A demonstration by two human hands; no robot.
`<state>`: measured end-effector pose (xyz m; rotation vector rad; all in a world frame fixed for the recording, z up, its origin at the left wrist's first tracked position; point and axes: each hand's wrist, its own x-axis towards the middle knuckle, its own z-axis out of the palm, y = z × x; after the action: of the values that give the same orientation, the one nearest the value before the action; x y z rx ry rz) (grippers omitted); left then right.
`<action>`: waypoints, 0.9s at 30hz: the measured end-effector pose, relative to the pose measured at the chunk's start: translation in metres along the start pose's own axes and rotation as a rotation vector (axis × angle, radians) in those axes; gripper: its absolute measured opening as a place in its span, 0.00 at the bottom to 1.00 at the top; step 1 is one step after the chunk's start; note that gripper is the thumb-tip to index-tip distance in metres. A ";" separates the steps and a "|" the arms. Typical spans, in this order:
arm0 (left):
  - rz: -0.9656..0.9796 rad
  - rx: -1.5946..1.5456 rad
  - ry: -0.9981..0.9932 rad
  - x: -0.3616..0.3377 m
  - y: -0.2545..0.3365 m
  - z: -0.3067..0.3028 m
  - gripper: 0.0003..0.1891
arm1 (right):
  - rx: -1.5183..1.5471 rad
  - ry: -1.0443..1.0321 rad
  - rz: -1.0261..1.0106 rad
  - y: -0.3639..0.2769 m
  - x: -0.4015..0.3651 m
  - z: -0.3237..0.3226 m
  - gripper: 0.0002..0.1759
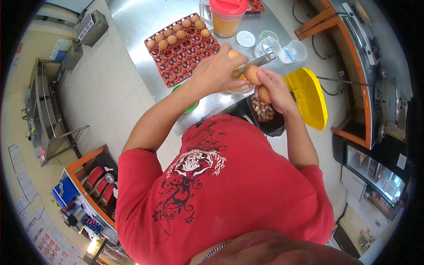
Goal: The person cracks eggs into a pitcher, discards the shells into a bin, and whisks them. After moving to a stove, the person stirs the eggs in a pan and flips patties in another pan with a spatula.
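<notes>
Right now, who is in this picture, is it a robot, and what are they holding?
No robot here: it is a person using bare hands. There is just one picture, from a camera worn on their head, looking forward and down past a red shirt.

The left hand has an egg. The right hand has two eggs, one above the other. A metal whisk is between the hands; I can't tell whether anyone grips it.

On the shiny metal table sit a red egg tray, partly filled, and a pitcher with a red lid.
</notes>
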<state>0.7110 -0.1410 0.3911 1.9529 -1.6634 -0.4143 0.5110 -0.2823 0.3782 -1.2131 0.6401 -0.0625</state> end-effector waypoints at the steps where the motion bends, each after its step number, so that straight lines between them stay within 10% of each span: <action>1: 0.027 -0.002 -0.011 0.001 -0.003 -0.003 0.28 | 0.028 -0.014 0.031 -0.001 0.003 0.001 0.25; 16: 0.126 0.092 -0.193 0.016 -0.023 -0.012 0.26 | -0.305 -0.020 0.046 -0.006 0.011 0.004 0.26; 19: 0.163 0.169 -0.225 0.015 -0.021 -0.015 0.25 | -0.956 0.146 -0.283 -0.006 0.009 0.006 0.27; 27: 0.197 0.199 -0.115 0.016 -0.011 -0.007 0.27 | -0.493 0.162 -0.169 -0.010 0.007 0.014 0.25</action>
<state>0.7267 -0.1541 0.3920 1.9089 -2.0174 -0.3005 0.5266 -0.2765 0.3874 -1.7514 0.7161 -0.1520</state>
